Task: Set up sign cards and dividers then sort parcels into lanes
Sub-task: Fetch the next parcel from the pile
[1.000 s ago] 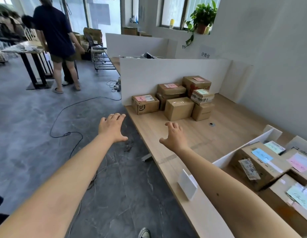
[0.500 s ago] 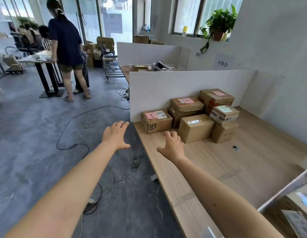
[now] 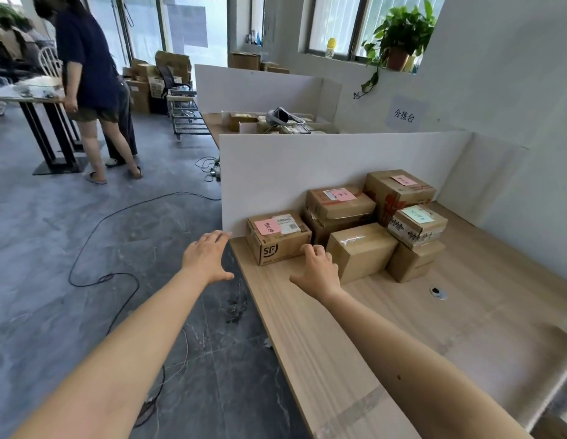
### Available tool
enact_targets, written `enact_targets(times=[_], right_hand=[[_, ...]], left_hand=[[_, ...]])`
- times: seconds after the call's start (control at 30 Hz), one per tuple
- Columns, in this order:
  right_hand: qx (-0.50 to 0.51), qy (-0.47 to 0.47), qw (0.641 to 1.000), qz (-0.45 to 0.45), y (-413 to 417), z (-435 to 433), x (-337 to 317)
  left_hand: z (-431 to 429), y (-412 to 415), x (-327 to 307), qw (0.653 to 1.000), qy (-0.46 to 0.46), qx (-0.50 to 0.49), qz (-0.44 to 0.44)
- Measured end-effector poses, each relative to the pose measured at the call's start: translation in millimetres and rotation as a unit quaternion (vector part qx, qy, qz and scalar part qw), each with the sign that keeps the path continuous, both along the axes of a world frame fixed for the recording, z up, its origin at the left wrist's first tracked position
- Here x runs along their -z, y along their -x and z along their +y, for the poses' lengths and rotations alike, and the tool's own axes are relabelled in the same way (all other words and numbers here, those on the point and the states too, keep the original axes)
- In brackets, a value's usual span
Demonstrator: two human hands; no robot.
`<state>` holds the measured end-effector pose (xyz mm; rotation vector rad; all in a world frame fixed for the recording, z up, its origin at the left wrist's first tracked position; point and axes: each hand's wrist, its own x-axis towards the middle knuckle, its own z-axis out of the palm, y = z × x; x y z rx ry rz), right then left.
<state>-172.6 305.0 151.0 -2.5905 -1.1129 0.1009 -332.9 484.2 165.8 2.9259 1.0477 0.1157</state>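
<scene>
While the left hand hovers off the tabletop edge, the right hand hovers beside the SF parcel. Both hands are released, empty.

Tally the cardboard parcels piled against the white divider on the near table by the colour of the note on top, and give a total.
Pink-note parcels: 3
Green-note parcels: 1
Parcels with no note showing: 3
Total: 7
</scene>
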Motion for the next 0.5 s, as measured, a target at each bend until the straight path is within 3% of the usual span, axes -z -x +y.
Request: enact_targets(times=[0.37, 0.5], right_hand=[[0.037, 0.01, 0.999, 0.035, -30, 52, 17], [0.061, 0.013, 0.996, 0.069, -41, 79, 26]], left_hand=[[60, -53, 17, 0.998, 0.052, 0.043, -0.003], [93, -82, 29, 0.985, 0.149, 0.079, 0.023]])
